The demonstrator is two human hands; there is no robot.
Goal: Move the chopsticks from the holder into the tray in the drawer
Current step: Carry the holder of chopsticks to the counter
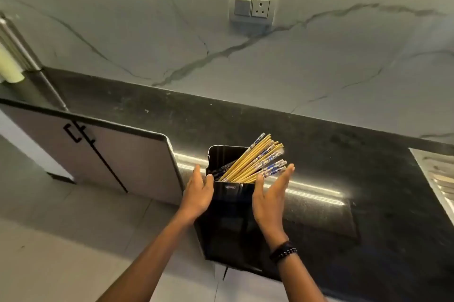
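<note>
The chopsticks (255, 161) stand in the black holder (231, 194) on the table's (368, 178) near edge, leaning up and rightward, so the right hand (270, 197), fingers (285, 175) straight and holding nothing, lies just beside their patterned tops, nearer than the left hand (199, 193), equally open at the holder's left wall.

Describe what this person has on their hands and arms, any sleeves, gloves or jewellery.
No gloves, and no sleeves in view: both forearms are bare. The right hand has a dark beaded bracelet at the wrist, beside what looks like a plain dark band. The left hand and its wrist show nothing worn; no rings are visible.
</note>
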